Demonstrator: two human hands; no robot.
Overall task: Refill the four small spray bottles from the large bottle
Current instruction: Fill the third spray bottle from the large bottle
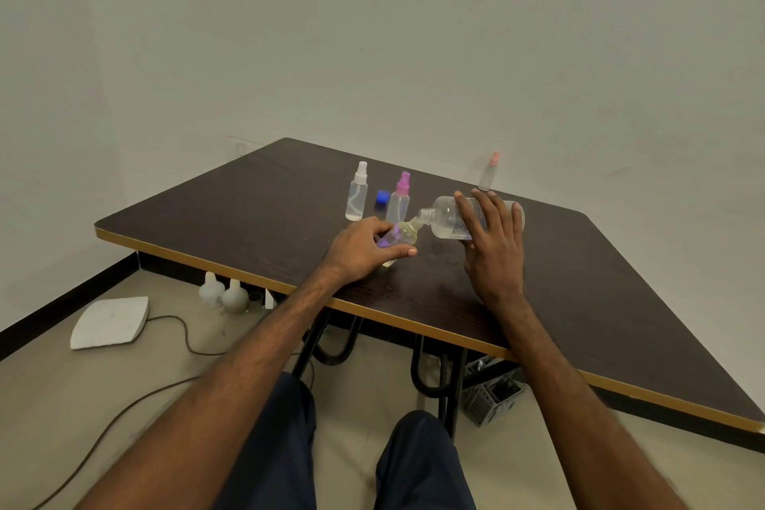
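Behind right hand, large bottle half-hidden

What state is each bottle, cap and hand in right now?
large bottle: uncapped, tipped sideways, mouth at the small bottle's neck.
small bottle: spray top off, tilted, pale liquid inside.
white-topped spray bottle: upright, top on, a little liquid at the bottom.
pink-topped spray bottle: upright, top on.
orange-topped spray bottle: upright, top on.
blue cap: off, lying loose.
left hand: grips the small bottle.
right hand: holds the large bottle.
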